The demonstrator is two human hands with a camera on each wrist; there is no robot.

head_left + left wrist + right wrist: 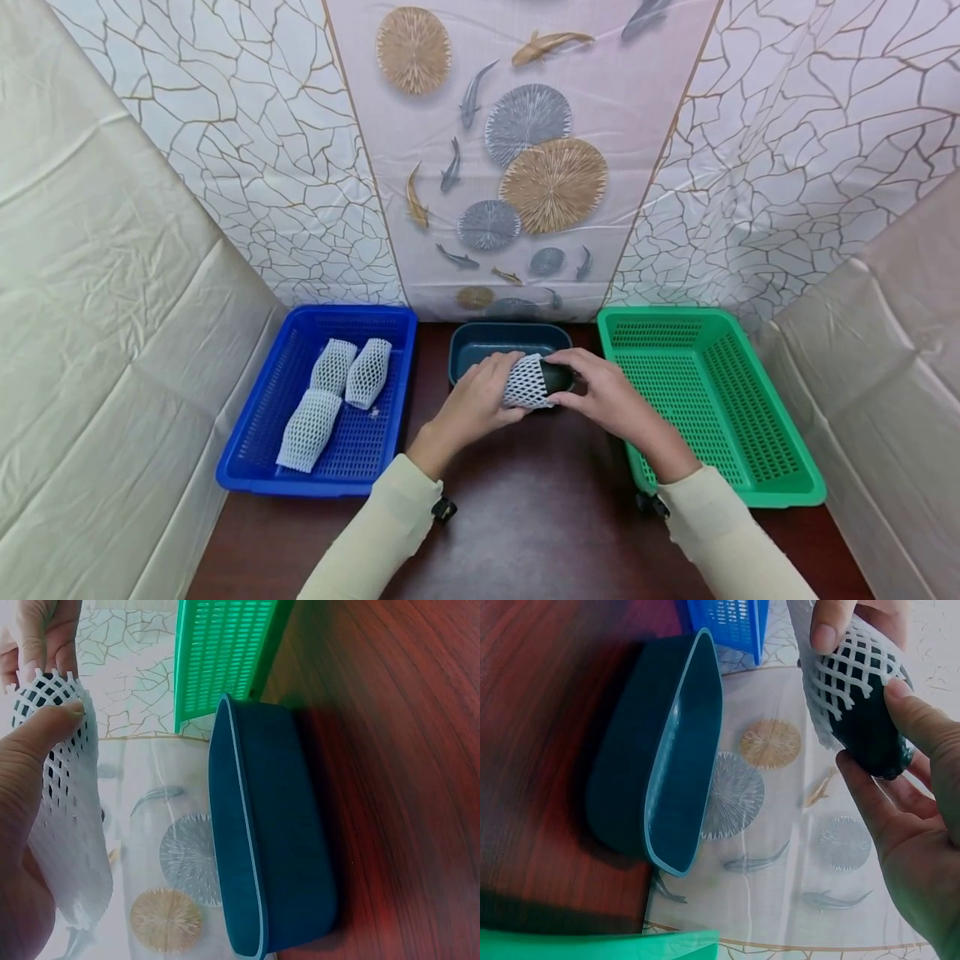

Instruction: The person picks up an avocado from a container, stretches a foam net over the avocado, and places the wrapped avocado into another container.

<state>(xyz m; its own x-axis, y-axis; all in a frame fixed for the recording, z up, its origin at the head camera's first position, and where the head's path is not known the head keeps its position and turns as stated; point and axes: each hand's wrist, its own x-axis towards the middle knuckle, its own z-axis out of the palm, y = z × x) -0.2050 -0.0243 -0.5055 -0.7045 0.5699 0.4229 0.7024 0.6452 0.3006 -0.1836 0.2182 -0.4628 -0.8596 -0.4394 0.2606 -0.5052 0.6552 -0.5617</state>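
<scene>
A white foam net sleeve (527,382) covers part of a smooth dark green, avocado-like fruit (874,746), held up above the front of a dark teal tub (510,331). My left hand (477,396) grips the sleeved part, its thumb pressing on the netting in the left wrist view. At the bare end, the thumb and fingers of my right hand (602,390) pinch the fruit close to the sleeve's open edge. In the right wrist view, the jagged net rim ends partway along the fruit.
To the left, a blue basket (296,483) holds three white foam net sleeves (309,429) with rounded, filled-out shapes. A green basket (663,367) stands to the right. Both stand on a dark reddish wood table (540,508), with patterned cloth walls behind and beside.
</scene>
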